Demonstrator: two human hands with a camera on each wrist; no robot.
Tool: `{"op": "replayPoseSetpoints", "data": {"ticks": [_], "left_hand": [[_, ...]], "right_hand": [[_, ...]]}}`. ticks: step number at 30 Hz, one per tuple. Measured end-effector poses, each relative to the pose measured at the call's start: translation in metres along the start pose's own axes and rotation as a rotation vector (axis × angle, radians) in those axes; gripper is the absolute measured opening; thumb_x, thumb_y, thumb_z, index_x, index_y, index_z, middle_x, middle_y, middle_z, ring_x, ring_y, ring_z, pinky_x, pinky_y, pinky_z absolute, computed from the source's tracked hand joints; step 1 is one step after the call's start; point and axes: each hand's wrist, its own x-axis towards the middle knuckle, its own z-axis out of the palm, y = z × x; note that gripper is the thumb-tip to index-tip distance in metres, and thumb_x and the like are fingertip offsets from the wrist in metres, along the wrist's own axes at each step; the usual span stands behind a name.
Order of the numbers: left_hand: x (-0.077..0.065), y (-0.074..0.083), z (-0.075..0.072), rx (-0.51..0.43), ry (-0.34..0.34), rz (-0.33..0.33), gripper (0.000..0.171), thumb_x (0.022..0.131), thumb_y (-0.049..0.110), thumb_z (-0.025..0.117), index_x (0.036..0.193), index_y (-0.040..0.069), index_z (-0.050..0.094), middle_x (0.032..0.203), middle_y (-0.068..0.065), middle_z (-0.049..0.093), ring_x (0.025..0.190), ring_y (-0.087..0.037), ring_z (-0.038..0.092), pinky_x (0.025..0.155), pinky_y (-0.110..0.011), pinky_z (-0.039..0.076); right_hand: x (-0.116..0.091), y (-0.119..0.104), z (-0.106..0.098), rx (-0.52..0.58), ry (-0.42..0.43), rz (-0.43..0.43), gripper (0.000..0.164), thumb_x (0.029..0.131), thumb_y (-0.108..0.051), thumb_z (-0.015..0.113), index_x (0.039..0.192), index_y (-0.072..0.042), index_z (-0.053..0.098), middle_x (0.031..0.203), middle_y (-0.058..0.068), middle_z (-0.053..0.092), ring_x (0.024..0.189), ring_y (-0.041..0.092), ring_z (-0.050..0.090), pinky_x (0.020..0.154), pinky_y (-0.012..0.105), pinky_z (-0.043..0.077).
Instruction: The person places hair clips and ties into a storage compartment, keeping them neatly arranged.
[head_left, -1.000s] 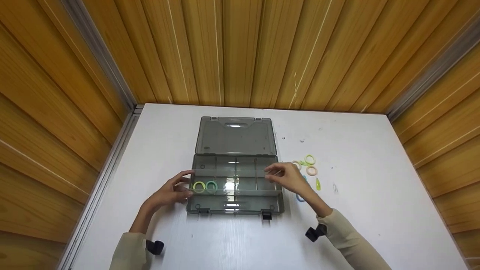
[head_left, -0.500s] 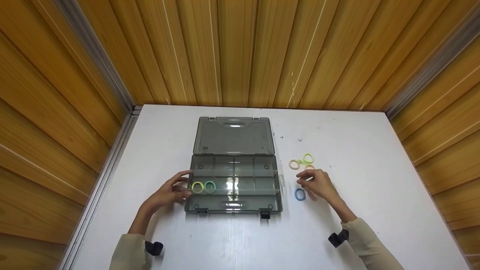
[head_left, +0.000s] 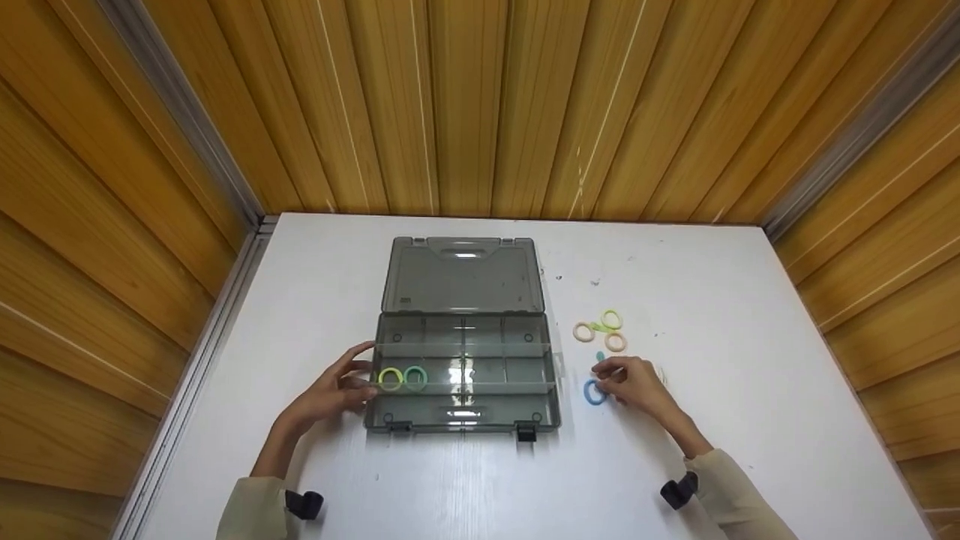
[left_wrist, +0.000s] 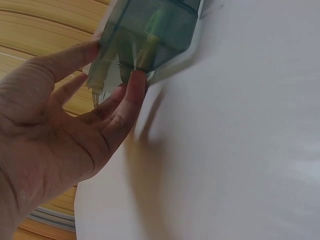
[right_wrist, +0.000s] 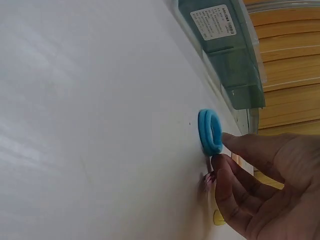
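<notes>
A grey see-through compartment box (head_left: 462, 409) stands with its lid raised. Inside its middle row, at the left end, a yellow hair tie (head_left: 391, 379) and a green hair tie (head_left: 415, 378) sit side by side. My left hand (head_left: 326, 391) touches the box's left side with its fingertips and thumb; the left wrist view shows them at the box wall (left_wrist: 165, 40). To the right of the box, my right hand (head_left: 636, 386) pinches the rim of a blue hair tie (right_wrist: 210, 132) between thumb and finger, low over the white table.
Beyond the right hand lie two peach hair ties (head_left: 616, 342), a lime hair tie (head_left: 611, 319) and a lime clip (head_left: 602, 328). A small blue piece (head_left: 600, 356) shows by the fingertips. Wood-patterned walls (head_left: 465, 112) surround the white table (head_left: 450, 495).
My right hand has moved from over the box's right part to the blue hair tie on the table, its fingers now at the rim. My left hand stays at the box's left side.
</notes>
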Motion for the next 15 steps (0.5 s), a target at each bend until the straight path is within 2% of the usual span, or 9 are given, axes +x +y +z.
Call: {"op": "replayPoseSetpoints", "data": {"ticks": [7,15], "left_hand": [[-0.001,-0.003,0.000,0.010,-0.013,0.007,0.082,0.097,0.013,0.069,0.164,0.020,0.022,0.153,-0.031,0.038,0.127,-0.039,0.056,0.096,-0.043,0.054],[-0.003,-0.002,0.001,0.025,-0.016,0.002,0.080,0.100,0.016,0.066,0.165,0.022,0.019,0.153,-0.032,0.036,0.125,-0.039,0.057,0.091,-0.045,0.058]], "right_hand": [[-0.003,0.002,0.009,-0.062,0.059,0.017,0.015,0.086,0.000,0.077,0.101,0.001,0.076,0.099,0.016,0.075,0.087,0.023,0.071,0.069,0.017,0.054],[-0.001,0.002,0.015,-0.095,0.113,0.002,0.007,0.087,0.001,0.077,0.093,-0.003,0.079,0.093,0.011,0.074,0.086,0.022,0.070,0.073,0.019,0.054]]}}
